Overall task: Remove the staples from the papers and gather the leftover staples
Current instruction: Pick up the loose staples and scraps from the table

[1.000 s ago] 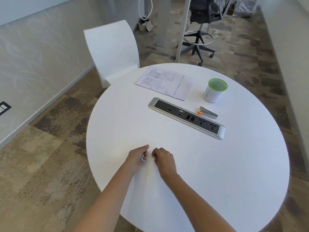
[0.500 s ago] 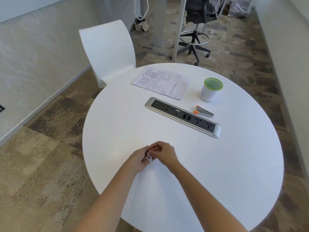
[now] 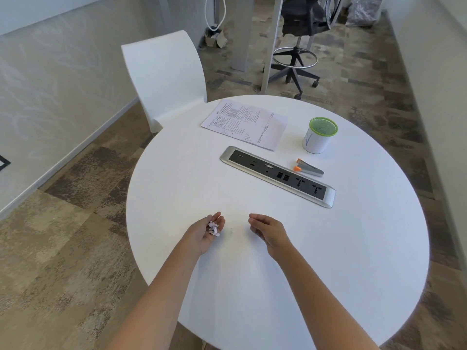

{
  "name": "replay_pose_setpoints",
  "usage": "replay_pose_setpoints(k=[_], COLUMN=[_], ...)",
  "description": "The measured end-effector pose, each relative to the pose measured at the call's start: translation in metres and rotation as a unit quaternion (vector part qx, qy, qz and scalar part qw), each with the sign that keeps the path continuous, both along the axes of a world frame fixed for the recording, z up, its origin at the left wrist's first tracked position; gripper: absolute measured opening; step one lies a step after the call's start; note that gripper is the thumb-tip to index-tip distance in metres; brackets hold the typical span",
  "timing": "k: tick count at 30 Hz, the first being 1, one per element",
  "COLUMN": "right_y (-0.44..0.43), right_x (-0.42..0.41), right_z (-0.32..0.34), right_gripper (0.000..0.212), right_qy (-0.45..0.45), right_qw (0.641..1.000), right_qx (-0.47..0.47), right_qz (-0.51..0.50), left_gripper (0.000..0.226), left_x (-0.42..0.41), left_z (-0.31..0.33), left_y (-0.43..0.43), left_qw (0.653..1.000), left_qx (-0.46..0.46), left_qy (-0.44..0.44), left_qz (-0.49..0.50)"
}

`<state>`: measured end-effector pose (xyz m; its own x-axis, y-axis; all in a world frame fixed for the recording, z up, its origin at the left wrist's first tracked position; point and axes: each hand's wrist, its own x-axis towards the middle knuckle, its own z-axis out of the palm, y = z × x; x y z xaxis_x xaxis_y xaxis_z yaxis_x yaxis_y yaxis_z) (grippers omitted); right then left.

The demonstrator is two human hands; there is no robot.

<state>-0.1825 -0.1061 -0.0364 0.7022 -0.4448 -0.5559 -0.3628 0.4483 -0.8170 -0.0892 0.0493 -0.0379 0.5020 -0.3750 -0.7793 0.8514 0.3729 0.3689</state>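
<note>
My left hand (image 3: pixel 206 233) lies palm up near the front of the round white table (image 3: pixel 353 248), cupping a small heap of staples and paper scraps (image 3: pixel 213 228). My right hand (image 3: pixel 267 229) hovers a short way to the right, fingers loosely curled and apart, with nothing in it. A tiny dark speck, perhaps a staple (image 3: pixel 231 232), lies on the table between the hands. The printed papers (image 3: pixel 245 123) lie flat at the far side. A grey and orange staple remover (image 3: pixel 309 168) rests beyond the power strip.
A silver and black socket panel (image 3: pixel 276 175) runs diagonally across the table's middle. A white cup with a green mesh rim (image 3: pixel 319 135) stands at the far right. A white chair (image 3: pixel 164 79) is behind the table's left, an office chair (image 3: pixel 303 34) farther back.
My hands were together, the right one pressing scraps into the left. Now they have parted: the right hand has drawn away to the right and the left palm has turned up.
</note>
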Motion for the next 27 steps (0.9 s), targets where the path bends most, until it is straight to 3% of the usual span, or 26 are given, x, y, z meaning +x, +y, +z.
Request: replay_pose_setpoints(k=[2, 5, 8, 15, 22, 24, 27], right_y=[0.005, 0.017, 0.025, 0.026, 0.03, 0.03, 0.032], right_x=[-0.003, -0.001, 0.006, 0.012, 0.017, 0.018, 0.021], right_z=[-0.009, -0.018, -0.021, -0.026, -0.029, -0.031, -0.036], right_gripper=[0.011, 0.02, 0.026, 0.01, 0.007, 0.015, 0.031], right_qy=[0.048, 0.056, 0.013, -0.032, -0.046, -0.047, -0.003], right_qw=[0.987, 0.913, 0.839, 0.758, 0.672, 0.649, 0.573], right_qx=[-0.143, -0.362, -0.468, -0.57, -0.654, -0.675, -0.723], right_qz=[0.055, 0.178, 0.277, 0.317, 0.345, 0.347, 0.386], left_gripper=[0.035, 0.035, 0.036, 0.035, 0.035, 0.034, 0.035], left_x=[0.002, 0.002, 0.002, -0.002, -0.005, -0.005, -0.005], left_z=[0.0, 0.0, -0.001, -0.002, 0.001, 0.001, 0.0], left_y=[0.002, 0.003, 0.004, 0.006, 0.007, 0.006, 0.006], left_qw=[1.0, 0.999, 0.999, 1.0, 1.0, 0.999, 0.999], left_qx=[-0.006, -0.006, -0.002, 0.016, 0.03, 0.032, 0.039], left_qy=[0.001, 0.0, 0.004, 0.005, -0.005, -0.005, -0.009], left_qz=[0.025, 0.039, 0.034, 0.024, 0.005, 0.004, -0.006])
